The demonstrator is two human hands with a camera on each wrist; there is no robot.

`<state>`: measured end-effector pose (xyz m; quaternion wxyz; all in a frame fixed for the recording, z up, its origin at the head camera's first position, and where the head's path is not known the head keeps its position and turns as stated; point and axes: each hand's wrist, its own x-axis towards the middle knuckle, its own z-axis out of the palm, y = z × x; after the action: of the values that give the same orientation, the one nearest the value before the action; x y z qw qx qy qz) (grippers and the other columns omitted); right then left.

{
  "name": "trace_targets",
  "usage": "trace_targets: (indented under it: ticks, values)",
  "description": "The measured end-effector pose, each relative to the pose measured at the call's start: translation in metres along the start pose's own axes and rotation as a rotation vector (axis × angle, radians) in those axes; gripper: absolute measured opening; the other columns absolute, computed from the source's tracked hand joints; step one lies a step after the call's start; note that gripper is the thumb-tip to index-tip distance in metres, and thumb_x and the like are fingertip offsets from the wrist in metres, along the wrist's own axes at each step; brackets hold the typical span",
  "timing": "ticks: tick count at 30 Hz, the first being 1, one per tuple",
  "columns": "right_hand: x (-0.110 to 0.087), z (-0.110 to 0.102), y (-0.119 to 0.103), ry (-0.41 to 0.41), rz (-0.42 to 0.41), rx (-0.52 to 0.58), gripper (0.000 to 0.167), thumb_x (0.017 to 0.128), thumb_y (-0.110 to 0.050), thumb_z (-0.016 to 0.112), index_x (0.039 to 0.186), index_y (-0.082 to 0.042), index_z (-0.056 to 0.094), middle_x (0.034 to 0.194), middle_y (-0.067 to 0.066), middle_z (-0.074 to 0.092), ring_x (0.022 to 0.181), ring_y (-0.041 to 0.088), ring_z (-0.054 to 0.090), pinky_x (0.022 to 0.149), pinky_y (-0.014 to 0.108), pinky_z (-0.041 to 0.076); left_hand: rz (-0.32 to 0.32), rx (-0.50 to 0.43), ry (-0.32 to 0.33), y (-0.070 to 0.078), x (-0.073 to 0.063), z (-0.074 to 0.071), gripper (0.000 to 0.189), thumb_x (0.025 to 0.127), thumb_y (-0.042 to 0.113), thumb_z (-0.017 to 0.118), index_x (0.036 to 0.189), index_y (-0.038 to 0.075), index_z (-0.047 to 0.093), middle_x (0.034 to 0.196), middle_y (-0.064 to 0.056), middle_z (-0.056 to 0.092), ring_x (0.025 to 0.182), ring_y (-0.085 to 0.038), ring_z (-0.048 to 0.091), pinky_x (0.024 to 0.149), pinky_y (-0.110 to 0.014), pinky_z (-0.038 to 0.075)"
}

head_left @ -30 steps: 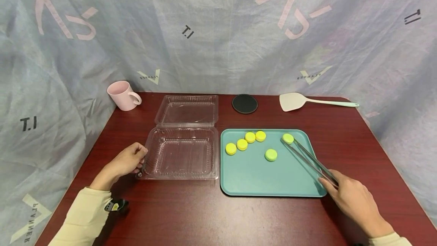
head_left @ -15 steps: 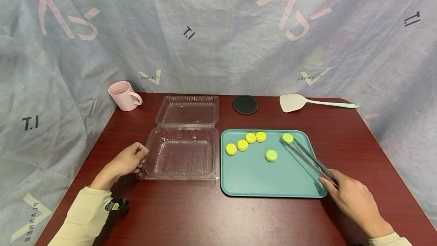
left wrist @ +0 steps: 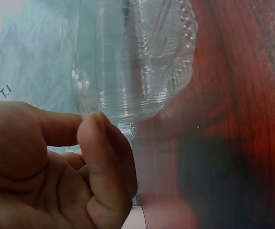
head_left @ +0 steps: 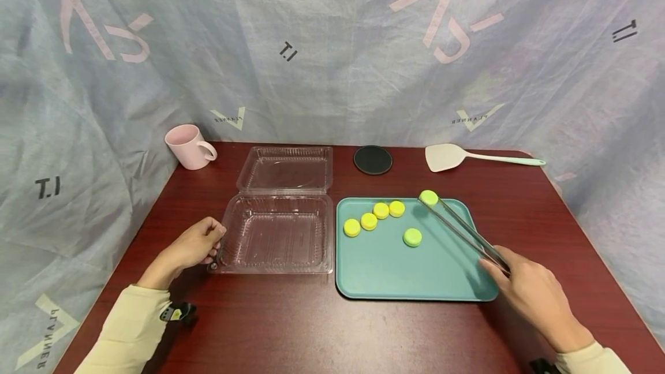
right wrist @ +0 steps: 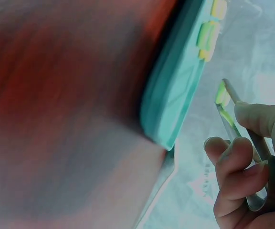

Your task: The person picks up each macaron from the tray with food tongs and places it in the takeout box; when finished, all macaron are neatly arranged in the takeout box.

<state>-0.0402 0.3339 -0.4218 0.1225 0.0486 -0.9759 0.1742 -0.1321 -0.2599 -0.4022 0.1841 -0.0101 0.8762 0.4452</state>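
Observation:
My left hand [head_left: 194, 242] pinches the left rim of a clear plastic clamshell box [head_left: 280, 238], which lies open with its lid folded back. In the left wrist view, thumb and finger meet at the box's edge [left wrist: 87, 102]. My right hand [head_left: 535, 299] grips metal tongs [head_left: 467, 235], whose tips hold a green macaron [head_left: 428, 198] raised above the far edge of the teal tray [head_left: 400, 281]. A second green macaron [head_left: 413, 237] lies on the tray. Several yellow macarons [head_left: 369, 221] form a slanting row at its far left.
A pink mug [head_left: 188, 148] stands at the back left. Behind the tray lie a black round coaster [head_left: 373, 160] and a white spatula [head_left: 447, 157] with a pale green handle. A grey printed cloth [head_left: 332, 62] hangs behind the table.
The tongs have lifted the green macaron off the tray and shifted it slightly left and away. My right hand moved a little left with them. The left hand stays at the box rim.

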Motion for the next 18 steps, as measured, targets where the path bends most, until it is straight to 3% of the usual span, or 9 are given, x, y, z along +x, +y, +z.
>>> trace_targets:
  ticks: [11, 18]
  values:
    - [0.014, 0.003, -0.021, -0.003, -0.071, 0.017, 0.033, 0.092, -0.03, 0.076, 0.113, -0.006, 0.067, 0.08, 0.001, 0.065, 0.068, 0.018, 0.059, 0.058, 0.049, 0.048, 0.007, -0.019, 0.002, -0.002, 0.0, -0.002, 0.023, 0.11, 0.019, 0.042, 0.107, -0.003, 0.046, 0.081, -0.007, 0.05, 0.069, -0.018, 0.052, 0.056, -0.03, 0.049]
    - [0.023, 0.007, -0.036, 0.02, -0.13, 0.026, 0.023, 0.091, -0.029, 0.077, 0.101, -0.011, 0.066, 0.064, -0.011, 0.045, 0.059, 0.01, 0.046, 0.054, 0.037, 0.041, 0.013, -0.015, -0.001, -0.002, 0.001, -0.001, 0.022, 0.11, 0.019, 0.042, 0.107, -0.003, 0.045, 0.08, -0.007, 0.05, 0.069, -0.018, 0.052, 0.055, -0.03, 0.049]
